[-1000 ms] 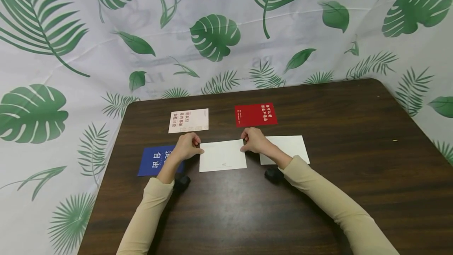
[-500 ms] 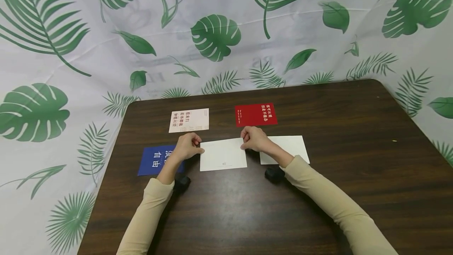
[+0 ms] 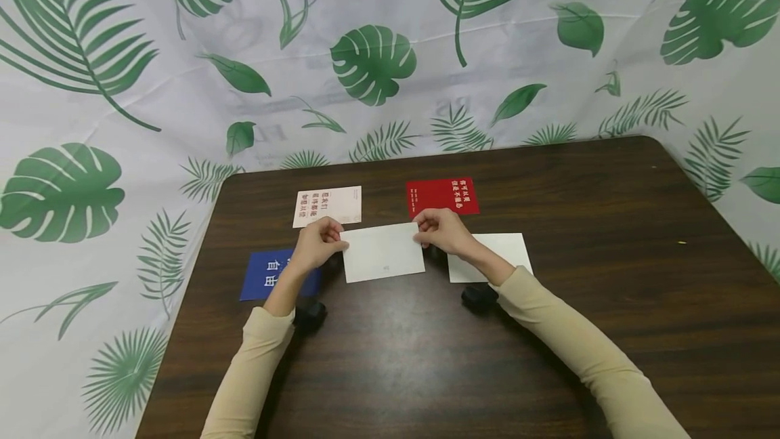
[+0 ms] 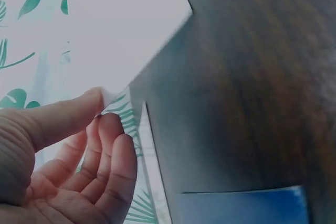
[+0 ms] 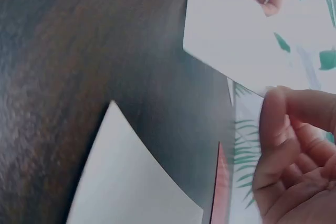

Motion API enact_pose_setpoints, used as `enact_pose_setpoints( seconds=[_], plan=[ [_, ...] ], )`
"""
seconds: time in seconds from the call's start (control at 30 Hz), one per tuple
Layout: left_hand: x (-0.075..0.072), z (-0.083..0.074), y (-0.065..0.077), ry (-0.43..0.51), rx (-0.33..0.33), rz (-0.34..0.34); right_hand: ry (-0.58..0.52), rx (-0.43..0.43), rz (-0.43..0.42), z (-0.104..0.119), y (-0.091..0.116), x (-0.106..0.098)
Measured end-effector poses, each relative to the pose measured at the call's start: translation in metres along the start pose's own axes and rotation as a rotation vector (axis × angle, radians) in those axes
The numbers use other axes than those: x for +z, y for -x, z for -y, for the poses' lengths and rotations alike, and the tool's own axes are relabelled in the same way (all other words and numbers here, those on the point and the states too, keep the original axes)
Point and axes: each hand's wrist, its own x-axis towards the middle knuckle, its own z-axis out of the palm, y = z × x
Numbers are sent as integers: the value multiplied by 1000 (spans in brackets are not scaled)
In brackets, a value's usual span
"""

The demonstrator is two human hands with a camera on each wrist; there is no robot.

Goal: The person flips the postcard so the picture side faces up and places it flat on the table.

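Note:
A white card [image 3: 384, 253] with a small faint mark near its lower edge is held up between both hands over the middle of the table. My left hand [image 3: 318, 244] pinches its upper left corner between thumb and fingers, also plain in the left wrist view, where the card [image 4: 123, 19] tilts up off the tabletop. At the upper right corner my right hand [image 3: 447, 232] pinches the same card. Under the right forearm lies a second white card [image 3: 496, 256]; under the left forearm, a blue card [image 3: 262, 269] with white lettering, partly covered.
A pale pink card [image 3: 332, 205] with red lettering and a red card [image 3: 435, 196] with white lettering lie farther back on the dark wooden table [image 3: 609, 242]. Behind the table hangs a white cloth [image 3: 390, 120] printed with green leaves.
Both hands have raised the white card's far edge, moving it up and slightly away. The other cards stay where they lay.

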Motion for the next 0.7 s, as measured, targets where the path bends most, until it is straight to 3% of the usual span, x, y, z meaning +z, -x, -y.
enact_pose_setpoints(
  seconds=[0.17, 0.27, 0.5, 0.6, 0.7],
  plan=[
    [-4, -4, 2, 159, -27, -33, -36, -101, -52, -1, 0, 0],
    [-7, -6, 6, 261, -100, -17, -18, -158, -83, 2, 2, 1],
    [-22, -10, 17, 505, -319, 147, -11, -251, -103, 8, 11, 3],
    [-26, -9, 22, 531, -353, 210, -5, -278, -102, 8, 16, 5],
    [-26, -6, 26, 525, -342, 242, -1, -290, -90, 9, 22, 6]
  ],
)
